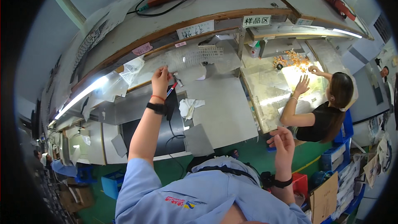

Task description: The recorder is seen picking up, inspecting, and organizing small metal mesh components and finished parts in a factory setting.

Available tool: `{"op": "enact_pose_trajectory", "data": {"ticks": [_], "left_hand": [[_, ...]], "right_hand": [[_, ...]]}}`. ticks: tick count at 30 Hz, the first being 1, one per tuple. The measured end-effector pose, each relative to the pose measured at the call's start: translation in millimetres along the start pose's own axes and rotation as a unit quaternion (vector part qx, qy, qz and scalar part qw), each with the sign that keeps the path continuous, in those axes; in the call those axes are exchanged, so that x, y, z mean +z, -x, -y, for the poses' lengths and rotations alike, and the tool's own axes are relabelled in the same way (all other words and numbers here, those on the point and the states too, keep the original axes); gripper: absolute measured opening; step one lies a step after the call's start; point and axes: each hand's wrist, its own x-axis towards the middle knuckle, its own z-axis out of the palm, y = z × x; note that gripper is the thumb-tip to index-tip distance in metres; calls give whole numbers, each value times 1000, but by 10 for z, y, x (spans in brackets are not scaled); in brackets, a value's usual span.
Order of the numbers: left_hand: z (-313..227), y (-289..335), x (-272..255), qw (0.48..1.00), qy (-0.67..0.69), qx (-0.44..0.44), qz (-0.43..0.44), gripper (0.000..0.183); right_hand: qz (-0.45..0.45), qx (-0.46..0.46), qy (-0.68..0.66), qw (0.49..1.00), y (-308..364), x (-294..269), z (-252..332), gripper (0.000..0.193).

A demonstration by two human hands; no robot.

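My left hand (pixel 161 80) is raised over the workbench, its thumb and fingertips pinched together at the edge of a clear plastic sheet (pixel 187 59) with a fine printed grid. The sheet extends to the right in front of the shelf. A red and blue marker pen (pixel 171 89) shows just beside my left wrist. Lower right, my right hand (pixel 284 142) hangs in the air off the bench, fingers loosely bent and apart, with nothing seen in it. A crumpled white cloth (pixel 190 107) lies on the bench between my hands.
A grey panel (pixel 198 140) overhangs the bench's front edge, near a black cable. A lit tube lamp (pixel 85 95) runs under the shelf. At right, a co-worker (pixel 319 112) reaches over a lit table (pixel 265 99) with small orange pieces (pixel 292 60). Blue and red bins stand on the floor.
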Motion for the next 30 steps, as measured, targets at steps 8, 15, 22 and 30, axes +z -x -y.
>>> {"op": "enact_pose_trajectory", "data": {"ticks": [8, 15, 22, 30], "left_hand": [[-12, -577, 96, 999, -4, -13, -32, 21], [102, -732, 203, 997, -70, -20, -24, 25], [493, -1144, -180, 972, -202, 43, -113, 46], [287, -991, 181, 988, -153, -34, -16, 50]], "right_hand": [[-5, -17, -13, 1000, -5, -154, 1, 21], [-37, -30, -16, 999, 135, 33, -7, 20], [-47, -36, -30, 998, 222, 242, -17, 19], [-88, -31, -26, 995, 297, 284, 2, 20]]}}
